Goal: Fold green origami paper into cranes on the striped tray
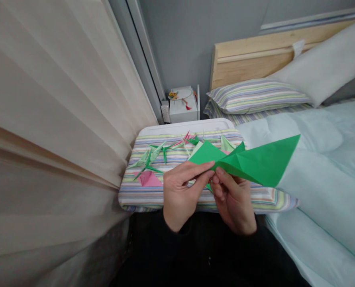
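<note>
A partly folded sheet of green paper is held up above the striped cloth, its large pointed flap stretching to the right. My left hand pinches the paper's lower middle edge between thumb and fingers. Close beside it, my right hand grips the same edge, thumb on top and fingers curled below. Behind and left of the hands lie several folded green and pink paper pieces, among them a pink one and a light green one partly hidden by the green paper.
A white tabletop edge shows behind the cloth. Beige curtains hang at the left. On the right is a bed with a pale blue quilt and a striped pillow. A small white cabinet stands against the wall.
</note>
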{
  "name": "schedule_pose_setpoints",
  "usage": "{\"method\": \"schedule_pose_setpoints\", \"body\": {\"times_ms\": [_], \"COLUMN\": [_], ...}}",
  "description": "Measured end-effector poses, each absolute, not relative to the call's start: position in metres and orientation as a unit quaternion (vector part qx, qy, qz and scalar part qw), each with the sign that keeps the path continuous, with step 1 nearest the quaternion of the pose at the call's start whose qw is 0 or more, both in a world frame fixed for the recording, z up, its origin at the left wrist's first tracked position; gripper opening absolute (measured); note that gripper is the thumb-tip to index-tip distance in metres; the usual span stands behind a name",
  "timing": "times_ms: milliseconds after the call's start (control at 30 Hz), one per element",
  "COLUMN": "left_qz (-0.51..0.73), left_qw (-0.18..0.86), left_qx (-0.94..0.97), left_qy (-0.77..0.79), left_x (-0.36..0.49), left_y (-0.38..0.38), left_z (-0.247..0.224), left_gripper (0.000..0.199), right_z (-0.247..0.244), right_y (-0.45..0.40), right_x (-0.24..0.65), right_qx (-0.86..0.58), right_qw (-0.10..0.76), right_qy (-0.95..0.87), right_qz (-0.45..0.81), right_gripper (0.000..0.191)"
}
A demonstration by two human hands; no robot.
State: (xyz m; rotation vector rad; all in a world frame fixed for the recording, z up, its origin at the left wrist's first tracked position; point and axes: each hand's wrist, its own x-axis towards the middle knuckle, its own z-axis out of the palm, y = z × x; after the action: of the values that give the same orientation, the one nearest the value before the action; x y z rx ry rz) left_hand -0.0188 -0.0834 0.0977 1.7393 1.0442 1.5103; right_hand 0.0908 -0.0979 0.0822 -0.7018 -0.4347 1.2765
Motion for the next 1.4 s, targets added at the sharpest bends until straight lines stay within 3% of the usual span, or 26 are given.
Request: {"method": "schedule_pose_setpoints", "body": {"times_ms": [467, 1100, 1400], "left_qz": [0.558, 0.566, 0.571], "left_qw": [0.450, 0.497, 0.671], "left_qx": [0.564, 0.498, 0.345], "left_qy": [0.410, 0.429, 0.324], "left_x": [-0.013, -0.008, 0.013], "left_y": [-0.086, -0.087, -0.085], "left_z": [0.107, 0.108, 0.085], "left_gripper": [0.015, 0.025, 0.019], "right_z": [0.084, 0.075, 0.073], "right_y": [-0.102, -0.104, -0.096], "right_x": [0.094, 0.088, 0.081], "right_qx": [-0.335, -0.355, -0.323], "right_qw": [0.723, 0.735, 0.743], "right_qy": [-0.217, -0.222, -0.206], "right_qz": [0.564, 0.533, 0.549], "right_gripper": [0.030, 0.040, 0.045]}}
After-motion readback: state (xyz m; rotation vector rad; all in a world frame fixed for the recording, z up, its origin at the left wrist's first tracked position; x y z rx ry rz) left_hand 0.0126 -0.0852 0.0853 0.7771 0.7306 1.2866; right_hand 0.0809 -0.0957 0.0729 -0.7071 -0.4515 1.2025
